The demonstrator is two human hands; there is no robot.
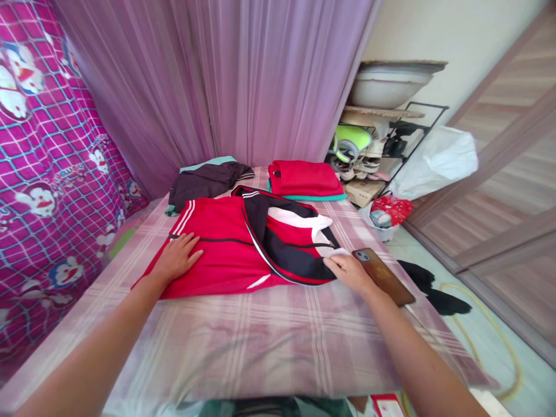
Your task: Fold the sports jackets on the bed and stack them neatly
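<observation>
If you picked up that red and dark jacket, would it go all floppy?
Probably floppy: the jacket lies thin and flat, and its edge bends in a loose curve. It looks fairly light, being cloth in a low layer. It likely wouldn't roll, since it's spread out wide.

We identify a mauve curtain (278,75) spanning the rear and a pink cartoon-print sheet (39,150) at left. At right, we note a pale wall (434,29), then wood-grain panels (495,191). Between curtain and panels, a black rack (426,134) carries shoes (369,161), with a basin (388,88) above. The floor (402,249) is pale. We record bright, diffuse light; the worktop (269,336) is plaid-covered.
</observation>
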